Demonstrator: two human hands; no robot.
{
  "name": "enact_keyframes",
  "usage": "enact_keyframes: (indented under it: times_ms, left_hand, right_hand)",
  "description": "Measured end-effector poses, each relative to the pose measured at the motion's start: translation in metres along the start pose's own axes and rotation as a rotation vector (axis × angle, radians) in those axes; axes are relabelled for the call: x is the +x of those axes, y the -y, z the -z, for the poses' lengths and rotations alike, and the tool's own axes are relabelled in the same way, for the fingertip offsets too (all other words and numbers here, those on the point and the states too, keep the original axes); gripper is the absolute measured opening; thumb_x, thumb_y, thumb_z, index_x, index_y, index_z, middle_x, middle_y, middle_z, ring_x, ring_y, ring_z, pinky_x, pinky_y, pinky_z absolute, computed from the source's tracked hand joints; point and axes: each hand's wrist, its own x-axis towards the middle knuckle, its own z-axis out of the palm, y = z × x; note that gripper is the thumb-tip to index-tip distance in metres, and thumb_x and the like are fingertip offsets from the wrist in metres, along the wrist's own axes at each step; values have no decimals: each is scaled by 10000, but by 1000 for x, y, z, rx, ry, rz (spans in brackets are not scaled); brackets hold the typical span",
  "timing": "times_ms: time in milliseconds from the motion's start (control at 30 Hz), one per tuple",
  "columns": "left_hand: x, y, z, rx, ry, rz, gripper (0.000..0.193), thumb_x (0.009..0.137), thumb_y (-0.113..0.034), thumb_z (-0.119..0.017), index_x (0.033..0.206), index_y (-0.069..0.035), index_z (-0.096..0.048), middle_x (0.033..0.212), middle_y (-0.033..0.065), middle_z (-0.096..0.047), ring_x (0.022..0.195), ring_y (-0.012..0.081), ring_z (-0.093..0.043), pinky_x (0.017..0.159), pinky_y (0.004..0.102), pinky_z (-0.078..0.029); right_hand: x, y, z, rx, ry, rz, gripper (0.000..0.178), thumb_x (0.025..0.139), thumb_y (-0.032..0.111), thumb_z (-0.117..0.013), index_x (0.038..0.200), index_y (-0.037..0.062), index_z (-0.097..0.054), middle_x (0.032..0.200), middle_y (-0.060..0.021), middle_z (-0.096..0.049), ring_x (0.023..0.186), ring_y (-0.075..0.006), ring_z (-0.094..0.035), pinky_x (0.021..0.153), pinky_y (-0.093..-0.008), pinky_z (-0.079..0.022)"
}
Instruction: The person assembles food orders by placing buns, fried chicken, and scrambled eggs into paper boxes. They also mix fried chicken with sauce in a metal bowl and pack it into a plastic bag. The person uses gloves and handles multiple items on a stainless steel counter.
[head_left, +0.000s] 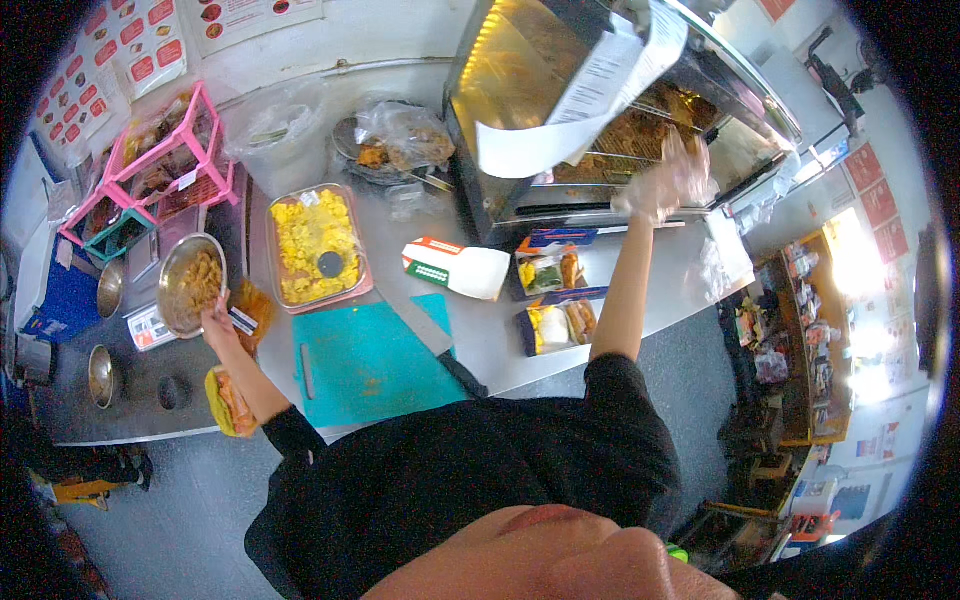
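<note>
Bowl (171, 290): rnd, shiny metal, held in L hand (216, 326).

I see a white wall (390, 35) along the upper left of the frame, hung with sheets of small red pictures (140, 50). A metal counter (130, 420) crosses the middle, and grey floor (200, 510) fills my lower left. At right I get a wooden shelf unit (818, 370), loaded with blurred goods, and beyond it red panels (880, 190) and white glare (868, 365) whose source I can't tell.
</note>
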Motion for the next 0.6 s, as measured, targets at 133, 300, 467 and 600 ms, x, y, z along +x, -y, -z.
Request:
enact_keyframes:
  times_ms: [133,300,467,600]
  left_hand:
    - [-168,61,14,196,5,-52,278,844,-94,-444,1058,82,-467,878,194,-638,752,270,-669,516,198,-509]
    - [-390,149,27,361,-38,-85,90,827,-128,-518,824,-41,-543,774,81,-626,564,118,-586,429,205,-373]
    - [-553,201,7,428,-209,78,189,838,-150,-465,906,10,-538,759,124,-655,598,158,-662,380,182,-352]
    - [-652,224,-4,400,-234,65,249,821,-126,-447,990,42,-519,777,128,-659,568,154,-656,366,176,-322]
  right_hand:
    - [52,-18,-2,-1254,546,584,544,801,215,-544,1305,49,-426,1295,-116,-501,1280,-292,-377,1037,-520,-246]
    - [68,-51,109,-867,297,264,392,856,115,-472,1228,-6,-456,1222,-136,-514,1146,-272,-470,981,-404,-353]
    - [53,-121,187,-1229,316,482,173,840,114,-516,943,5,-602,1028,-155,-620,1040,-312,-555,857,-364,-476]
    - [4,-140,164,-227,491,-129,189,826,104,-531,952,-16,-604,972,-155,-634,910,-280,-607,817,-367,-478]
